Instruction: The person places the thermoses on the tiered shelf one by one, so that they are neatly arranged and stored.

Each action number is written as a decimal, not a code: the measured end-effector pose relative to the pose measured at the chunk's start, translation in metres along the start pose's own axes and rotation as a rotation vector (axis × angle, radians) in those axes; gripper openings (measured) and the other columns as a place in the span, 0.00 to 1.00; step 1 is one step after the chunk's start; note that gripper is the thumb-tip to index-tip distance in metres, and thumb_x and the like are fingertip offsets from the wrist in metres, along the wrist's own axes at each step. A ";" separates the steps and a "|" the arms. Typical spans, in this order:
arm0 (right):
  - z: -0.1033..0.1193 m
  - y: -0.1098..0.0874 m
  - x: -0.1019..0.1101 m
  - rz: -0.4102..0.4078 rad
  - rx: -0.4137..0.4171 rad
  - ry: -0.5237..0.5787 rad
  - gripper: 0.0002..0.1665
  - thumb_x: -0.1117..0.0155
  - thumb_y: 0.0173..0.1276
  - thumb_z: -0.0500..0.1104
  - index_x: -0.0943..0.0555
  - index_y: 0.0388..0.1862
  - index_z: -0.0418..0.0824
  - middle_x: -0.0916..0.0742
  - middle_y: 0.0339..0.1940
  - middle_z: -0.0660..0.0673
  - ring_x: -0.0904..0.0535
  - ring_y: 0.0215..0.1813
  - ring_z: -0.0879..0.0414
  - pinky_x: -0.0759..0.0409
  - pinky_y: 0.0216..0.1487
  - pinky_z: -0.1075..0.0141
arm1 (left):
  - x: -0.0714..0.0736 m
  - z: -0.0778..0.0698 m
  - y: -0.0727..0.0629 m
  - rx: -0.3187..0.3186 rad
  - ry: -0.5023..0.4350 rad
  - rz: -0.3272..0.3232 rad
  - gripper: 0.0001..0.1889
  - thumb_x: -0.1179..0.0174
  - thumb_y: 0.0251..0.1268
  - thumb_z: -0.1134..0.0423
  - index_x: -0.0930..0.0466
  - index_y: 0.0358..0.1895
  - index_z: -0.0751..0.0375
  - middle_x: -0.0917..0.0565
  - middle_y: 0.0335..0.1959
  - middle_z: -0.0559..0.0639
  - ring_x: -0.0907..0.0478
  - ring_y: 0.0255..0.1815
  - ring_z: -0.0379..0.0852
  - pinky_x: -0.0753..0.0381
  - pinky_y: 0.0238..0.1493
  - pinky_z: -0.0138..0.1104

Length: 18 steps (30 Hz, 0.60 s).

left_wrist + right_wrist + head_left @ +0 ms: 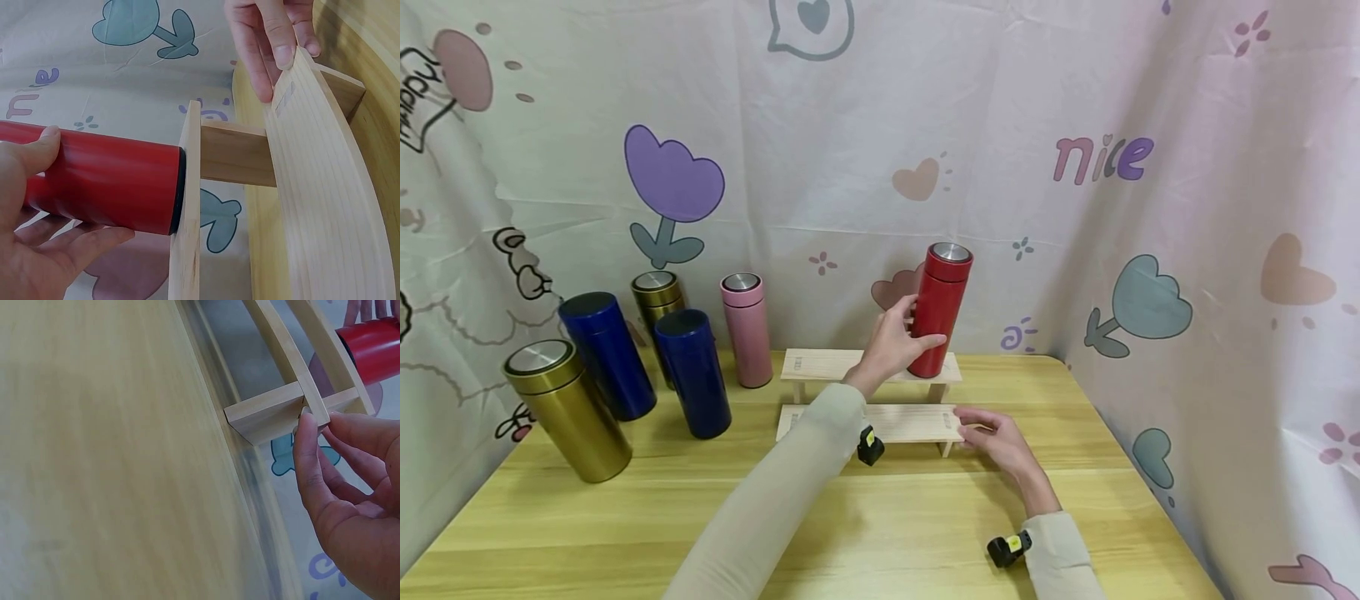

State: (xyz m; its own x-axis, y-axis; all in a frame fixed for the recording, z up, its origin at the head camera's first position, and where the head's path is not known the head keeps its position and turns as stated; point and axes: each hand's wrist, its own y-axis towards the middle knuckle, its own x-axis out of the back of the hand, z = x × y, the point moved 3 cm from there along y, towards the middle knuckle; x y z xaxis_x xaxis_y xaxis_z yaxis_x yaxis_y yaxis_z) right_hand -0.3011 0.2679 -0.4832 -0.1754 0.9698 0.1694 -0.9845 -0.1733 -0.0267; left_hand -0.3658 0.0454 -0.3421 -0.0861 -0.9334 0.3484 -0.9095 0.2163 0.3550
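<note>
A red thermos bottle [942,310] with a silver lid top stands at the right end of the upper step of a two-step wooden shelf [823,364]. My left hand [889,346] grips it round the lower body. In the left wrist view the dark base of the red thermos bottle [125,178] meets the upper board. My right hand [1000,446] pinches the right end of the lower board between thumb and fingers. The right wrist view shows that right hand [356,481] at the board's corner, beside the shelf's leg [265,412].
Left of the shelf stand a pink thermos [747,333], two blue thermoses [692,375], a small gold thermos [655,312] and a large gold thermos [572,417]. A patterned cloth [865,108] hangs behind and beside the wooden table [895,542].
</note>
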 end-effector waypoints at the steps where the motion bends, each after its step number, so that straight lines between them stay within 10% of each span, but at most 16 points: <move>1: 0.000 0.000 0.000 0.000 0.000 -0.001 0.26 0.35 0.74 0.33 0.25 0.69 0.28 0.22 0.66 0.26 0.13 0.45 0.59 0.11 0.52 0.65 | 0.000 0.000 0.000 0.000 0.000 0.001 0.39 0.25 0.62 0.60 0.33 0.75 0.55 0.19 0.65 0.59 0.19 0.64 0.59 0.16 0.64 0.52; 18: 0.000 0.000 -0.001 0.004 0.003 0.008 0.27 0.35 0.74 0.33 0.25 0.69 0.27 0.22 0.66 0.26 0.13 0.46 0.60 0.11 0.51 0.67 | 0.001 0.004 0.000 0.022 0.025 0.026 0.40 0.26 0.64 0.57 0.36 0.77 0.53 0.21 0.68 0.57 0.20 0.67 0.59 0.17 0.66 0.53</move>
State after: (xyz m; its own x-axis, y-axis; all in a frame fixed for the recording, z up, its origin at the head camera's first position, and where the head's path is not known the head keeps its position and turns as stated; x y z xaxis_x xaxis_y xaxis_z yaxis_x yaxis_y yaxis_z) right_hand -0.3014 0.2669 -0.4829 -0.1793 0.9705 0.1611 -0.9838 -0.1777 -0.0243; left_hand -0.3670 0.0433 -0.3451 -0.0999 -0.9202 0.3786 -0.9157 0.2339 0.3269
